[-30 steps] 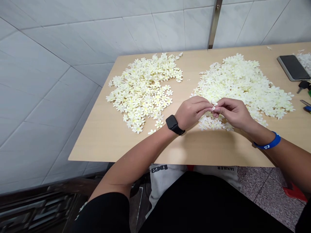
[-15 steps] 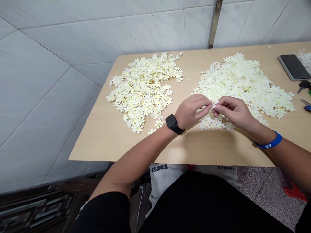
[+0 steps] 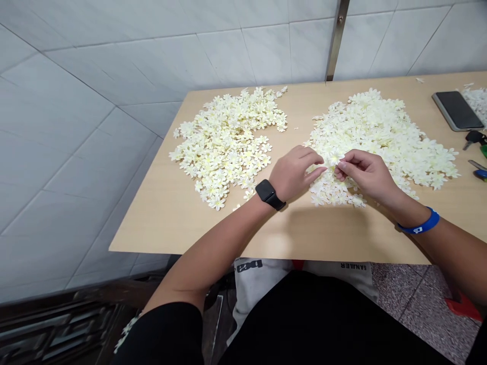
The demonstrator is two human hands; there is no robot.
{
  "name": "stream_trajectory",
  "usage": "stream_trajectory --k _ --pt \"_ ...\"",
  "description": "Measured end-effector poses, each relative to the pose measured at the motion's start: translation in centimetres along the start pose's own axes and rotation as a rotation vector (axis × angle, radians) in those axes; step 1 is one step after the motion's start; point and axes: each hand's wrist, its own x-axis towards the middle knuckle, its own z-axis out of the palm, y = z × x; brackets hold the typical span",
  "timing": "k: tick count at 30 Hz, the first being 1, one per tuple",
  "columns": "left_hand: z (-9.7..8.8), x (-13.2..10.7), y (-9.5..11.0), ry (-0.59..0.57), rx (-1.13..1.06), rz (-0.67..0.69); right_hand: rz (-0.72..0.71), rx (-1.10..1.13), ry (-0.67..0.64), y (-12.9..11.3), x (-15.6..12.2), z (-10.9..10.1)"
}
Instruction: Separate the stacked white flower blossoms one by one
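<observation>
Between thumb and fingertips, my right hand (image 3: 363, 171) pinches a small white artificial flower (image 3: 335, 158) with a pale yellow centre. Just left of that flower is my left hand (image 3: 299, 171), its thumb and fingers apart and nothing seen between them. Both hands are over the near left edge of the right-hand pile of flowers (image 3: 376, 126), which partly hides behind them. A second pile of flowers (image 3: 228, 142), with yellower centres, lies on the left of the table (image 3: 163, 223). My left wrist wears a black watch, my right a blue band.
At the right stand a phone (image 3: 458, 109), keys (image 3: 474, 138) and a blue-handled tool (image 3: 480, 173), partly cut off. Small white pieces (image 3: 477, 101) lie beyond the phone. A tiled wall (image 3: 228, 56) with a metal strip (image 3: 337, 43) borders the table's far side.
My left fingers have let go of the flower and drawn slightly left, opening. My right hand still holds the flower, now facing up. The view has tilted slightly.
</observation>
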Motion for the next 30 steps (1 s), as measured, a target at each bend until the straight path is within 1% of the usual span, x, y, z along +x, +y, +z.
stream_trajectory --k 3,5,10,14,20,27,30 --pt "0.75 -0.07 0.76 0.041 -0.100 0.045 -0.013 -0.028 -0.054 -0.29 -0.09 0.03" --pt "0.97 -0.09 0.99 0.045 -0.137 0.071 -0.021 -0.030 -0.088 -0.47 -0.18 0.03" --pt "0.88 -0.07 1.01 0.038 -0.201 0.088 -0.022 -0.024 -0.119 -0.70 -0.30 -0.11" --pt "0.67 0.04 0.93 0.062 -0.254 0.126 -0.007 -0.020 -0.126 -0.77 -0.38 -0.06" --pt "0.51 0.05 0.84 0.063 -0.299 0.131 -0.006 0.016 -0.126 -0.73 -0.42 0.11" --pt "0.54 0.12 0.88 0.089 -0.291 0.148 -0.003 0.041 -0.151 -0.70 -0.33 -0.13" --pt "0.46 0.16 1.02 0.088 -0.297 0.133 0.006 0.062 -0.167 -0.65 -0.34 -0.23"
